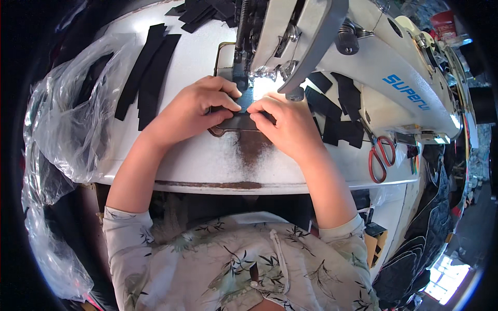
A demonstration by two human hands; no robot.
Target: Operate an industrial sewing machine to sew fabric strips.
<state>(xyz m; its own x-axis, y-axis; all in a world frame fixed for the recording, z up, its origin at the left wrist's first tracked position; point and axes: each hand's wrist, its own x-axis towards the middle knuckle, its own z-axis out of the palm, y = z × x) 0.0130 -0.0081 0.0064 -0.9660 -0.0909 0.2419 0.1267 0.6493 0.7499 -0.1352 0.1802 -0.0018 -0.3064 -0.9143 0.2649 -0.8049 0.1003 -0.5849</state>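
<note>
A white sewing machine (pixel 363 57) stands over the table, its lamp lighting the needle area. Just in front of the presser foot is a small dark piece of fabric (pixel 248 99), partly covered by my fingers. My left hand (pixel 199 103) pinches its left side, thumb and fingertips close together. From the right, my right hand (pixel 284 120) pinches the near right edge, fingers bent. The two sets of fingertips are only a small gap apart. The needle tip is too small to make out.
Two long black fabric strips (pixel 154 78) lie left, beside a clear plastic bag (pixel 78 119). Black fabric pieces (pixel 332 106) lie scattered right of my right hand, near red-handled scissors (pixel 381 158). More black scraps (pixel 199 13) are heaped at the back.
</note>
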